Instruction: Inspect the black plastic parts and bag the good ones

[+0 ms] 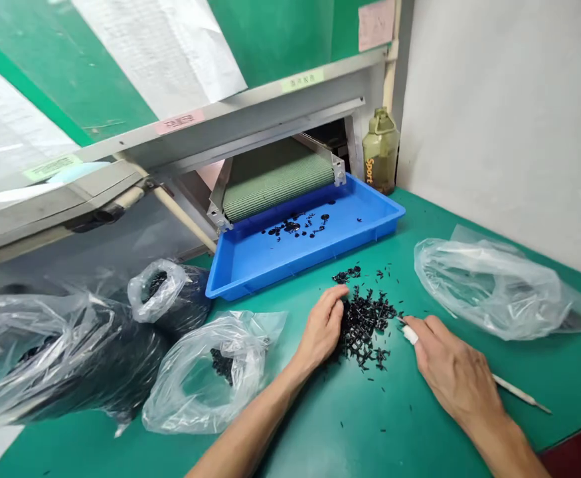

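A pile of small black plastic parts (367,325) lies on the green table (370,425). My left hand (323,328) rests at the pile's left edge, fingers curled against the parts. My right hand (452,372) lies to the pile's right, closed round a thin white tool (516,393); its white tip (410,334) points at the pile and its tail sticks out behind the hand.
A blue tray (270,262) with a few black parts sits under a green conveyor belt (277,178). Plastic bags of black parts (210,372) lie at left, a clear bag (489,289) at right. A green bottle (380,151) stands by the white wall.
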Motion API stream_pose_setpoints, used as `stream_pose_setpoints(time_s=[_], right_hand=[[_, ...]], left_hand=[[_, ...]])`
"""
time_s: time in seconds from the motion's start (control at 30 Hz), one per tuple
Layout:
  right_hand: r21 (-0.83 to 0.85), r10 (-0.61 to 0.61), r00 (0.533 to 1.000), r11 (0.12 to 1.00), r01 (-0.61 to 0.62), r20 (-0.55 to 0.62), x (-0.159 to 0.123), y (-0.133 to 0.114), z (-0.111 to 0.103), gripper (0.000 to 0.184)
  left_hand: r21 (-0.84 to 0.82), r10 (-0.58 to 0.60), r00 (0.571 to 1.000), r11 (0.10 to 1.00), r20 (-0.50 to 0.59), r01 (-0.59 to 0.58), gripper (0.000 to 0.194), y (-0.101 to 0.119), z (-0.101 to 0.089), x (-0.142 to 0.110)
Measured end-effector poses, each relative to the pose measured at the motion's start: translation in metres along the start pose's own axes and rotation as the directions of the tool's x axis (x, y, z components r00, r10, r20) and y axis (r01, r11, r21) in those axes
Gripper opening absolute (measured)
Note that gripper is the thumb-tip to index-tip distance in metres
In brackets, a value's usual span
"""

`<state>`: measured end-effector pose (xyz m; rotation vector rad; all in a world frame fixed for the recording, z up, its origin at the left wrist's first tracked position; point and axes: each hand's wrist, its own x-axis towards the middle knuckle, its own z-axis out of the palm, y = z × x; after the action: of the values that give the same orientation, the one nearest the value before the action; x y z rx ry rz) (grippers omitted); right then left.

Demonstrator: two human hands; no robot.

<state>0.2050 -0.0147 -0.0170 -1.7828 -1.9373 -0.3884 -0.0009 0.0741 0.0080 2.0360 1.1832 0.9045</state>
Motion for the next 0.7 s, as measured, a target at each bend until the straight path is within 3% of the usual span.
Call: stream_pose_setpoints(time_s=[0.07, 0.13, 0.3, 0.5, 0.6, 0.7], right_hand=[[0.023, 0.014, 1.0, 1.0, -0.013, -0.012, 0.0, 0.0, 0.001, 0.029], [0.044, 0.039, 0.999, 0.998, -0.038, -0.02, 0.0, 0.001, 0.003, 0.029], [0.102, 0.083, 0.996, 0.992, -0.079, -0.038, 0.003, 0.001, 0.003, 0.033], [0.133, 0.078, 0.996, 0.989, -0.072, -0.037, 0.004, 0.001, 0.002, 0.033], [0.14, 0.091, 0.996, 0.986, -0.09, 0.0, 0.004, 0.001, 0.0, 0.032], [0.14, 0.094, 0.995, 0.985, -0.099, 0.043, 0.004, 0.003, -0.002, 0.032]], left_hand=[[0.072, 0.02, 0.998, 0.997, -0.057, -0.016, 0.037, -0.011, -0.002, 0.017], [0.149, 0.035, 0.999, 0.988, -0.042, -0.028, 0.042, -0.022, -0.002, 0.034], [0.27, 0.054, 0.986, 0.958, 0.157, -0.096, 0.036, -0.024, 0.007, 0.044], [0.152, 0.122, 0.956, 0.974, 0.268, -0.167, 0.032, -0.001, 0.01, 0.025], [0.123, 0.103, 0.967, 0.983, 0.233, -0.134, 0.025, 0.0, 0.007, 0.023], [-0.006, -0.009, 0.991, 1.0, 0.135, 0.01, 0.019, -0.002, 0.005, 0.023]])
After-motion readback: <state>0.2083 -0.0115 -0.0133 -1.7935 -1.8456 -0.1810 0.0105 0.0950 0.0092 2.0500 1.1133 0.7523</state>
